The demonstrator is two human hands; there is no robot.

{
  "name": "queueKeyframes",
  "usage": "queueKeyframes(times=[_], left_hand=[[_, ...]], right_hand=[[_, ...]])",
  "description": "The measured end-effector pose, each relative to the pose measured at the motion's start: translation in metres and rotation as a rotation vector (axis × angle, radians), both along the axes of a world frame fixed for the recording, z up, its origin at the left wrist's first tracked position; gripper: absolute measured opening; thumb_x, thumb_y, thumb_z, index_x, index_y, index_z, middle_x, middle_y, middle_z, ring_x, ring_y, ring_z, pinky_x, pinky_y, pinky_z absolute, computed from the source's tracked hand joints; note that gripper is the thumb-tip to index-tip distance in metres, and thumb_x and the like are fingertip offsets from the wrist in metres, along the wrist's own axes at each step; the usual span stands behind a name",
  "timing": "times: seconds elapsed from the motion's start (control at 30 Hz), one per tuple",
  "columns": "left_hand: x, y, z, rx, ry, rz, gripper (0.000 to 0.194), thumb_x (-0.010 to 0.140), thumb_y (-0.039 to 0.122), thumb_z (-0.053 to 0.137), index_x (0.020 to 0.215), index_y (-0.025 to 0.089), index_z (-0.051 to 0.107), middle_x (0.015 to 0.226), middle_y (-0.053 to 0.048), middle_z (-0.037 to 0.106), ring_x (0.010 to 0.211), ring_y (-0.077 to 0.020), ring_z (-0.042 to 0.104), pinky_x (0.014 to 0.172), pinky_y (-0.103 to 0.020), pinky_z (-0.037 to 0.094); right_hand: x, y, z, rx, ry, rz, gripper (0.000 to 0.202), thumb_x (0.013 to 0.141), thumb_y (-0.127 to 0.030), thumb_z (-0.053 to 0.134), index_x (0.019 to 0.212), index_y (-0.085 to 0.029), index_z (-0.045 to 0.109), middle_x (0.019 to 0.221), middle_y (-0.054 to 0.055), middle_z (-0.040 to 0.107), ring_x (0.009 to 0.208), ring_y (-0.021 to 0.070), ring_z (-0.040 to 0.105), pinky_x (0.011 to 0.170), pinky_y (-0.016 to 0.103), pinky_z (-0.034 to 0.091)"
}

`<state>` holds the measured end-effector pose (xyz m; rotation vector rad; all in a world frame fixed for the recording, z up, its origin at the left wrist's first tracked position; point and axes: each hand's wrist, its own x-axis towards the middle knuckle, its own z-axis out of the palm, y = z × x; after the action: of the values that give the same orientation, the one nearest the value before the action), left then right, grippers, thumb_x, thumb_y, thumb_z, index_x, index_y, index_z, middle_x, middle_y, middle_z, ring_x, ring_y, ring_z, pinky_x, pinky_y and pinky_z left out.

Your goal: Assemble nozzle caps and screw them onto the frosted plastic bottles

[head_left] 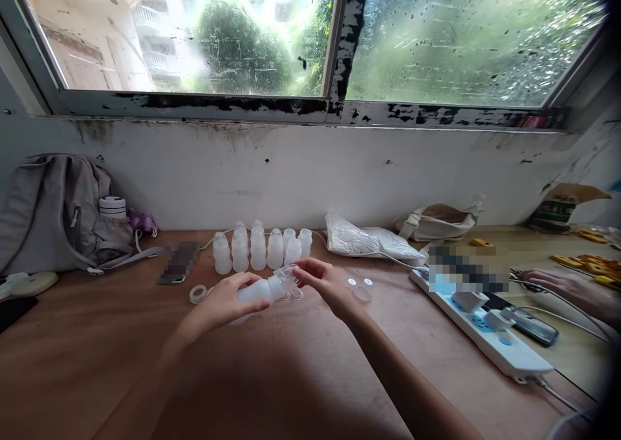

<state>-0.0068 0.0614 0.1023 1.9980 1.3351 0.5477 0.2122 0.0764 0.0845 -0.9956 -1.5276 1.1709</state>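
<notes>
Together, a left hand [226, 303] and a right hand [324, 283] hold a tilted milky bottle [256, 291]

Closed around the bottle's body, the left hand has its thumb along the near side and its fingers on the far side. The bottle lies within this grip and slants up toward the right, its neck sticking out past the thumb. At that upper end, the right hand's thumb and fingers pinch a clear cap [285, 273]; whether the cap is seated on the neck cannot be told.

Just left of the bottle, beside the left hand, a white ring [198, 294] lies on the brown table [310, 388]. Clear rings [296, 294] lie under the bottle's upper end. To its right, past the right hand, are two small white discs [368, 282] and a larger clear ring [363, 296].

Behind the bottle stands a row of whitish bottles [239, 249], those at its left end taller. Behind and to the right is a crinkled white package [369, 238]; farther right, a white power strip [478, 330] and, at the edge, another person's hand [567, 291]. Well to the bottle's left, a gray backpack [53, 213] leans near the wall [252, 175], below a window [272, 39].
</notes>
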Motion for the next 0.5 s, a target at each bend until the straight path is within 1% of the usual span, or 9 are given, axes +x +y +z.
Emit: queueKeyframes(times=[0.17,0.3,0.4,0.5], left_hand=[[0.0002,-0.002,0.0044,-0.004,-0.084,-0.003,0.043,0.068,0.05,0.057,0.102,0.025,0.057,0.105,-0.002,0.062,0.092,-0.0236,0.057,0.074,-0.029,0.044],[0.0009,-0.0028,0.0037,0.003,-0.106,0.008,0.043,0.067,0.049,0.059,0.102,0.025,0.056,0.105,-0.003,0.061,0.091,-0.0234,0.057,0.074,-0.029,0.044],[0.0022,-0.0046,0.0045,0.01,-0.109,0.005,0.043,0.066,0.048,0.06,0.103,0.025,0.056,0.105,-0.002,0.061,0.092,-0.0229,0.056,0.074,-0.029,0.045],[0.0048,-0.0093,0.0089,-0.013,-0.113,-0.034,0.044,0.066,0.048,0.061,0.103,0.025,0.056,0.103,-0.002,0.061,0.091,-0.0228,0.057,0.074,-0.029,0.045]], right_hand=[[0.0002,-0.0025,0.0034,0.007,-0.038,0.003,0.03,0.074,-0.04,0.059,0.086,-0.014,0.062,0.076,0.004,0.062,0.068,0.0134,0.055,0.062,0.027,0.046],[0.0001,-0.0033,0.0037,0.024,-0.07,0.002,0.03,0.074,-0.042,0.058,0.084,-0.014,0.061,0.073,0.003,0.061,0.064,0.0135,0.056,0.059,0.026,0.046],[0.0006,-0.005,0.0037,0.038,-0.087,-0.01,0.03,0.076,-0.045,0.055,0.079,-0.015,0.06,0.066,0.0,0.057,0.055,0.0112,0.055,0.052,0.023,0.044],[-0.001,-0.0095,0.0049,-0.001,-0.054,0.019,0.039,0.082,-0.049,0.043,0.071,-0.014,0.058,0.063,0.0,0.054,0.044,0.0084,0.05,0.042,0.021,0.04]])
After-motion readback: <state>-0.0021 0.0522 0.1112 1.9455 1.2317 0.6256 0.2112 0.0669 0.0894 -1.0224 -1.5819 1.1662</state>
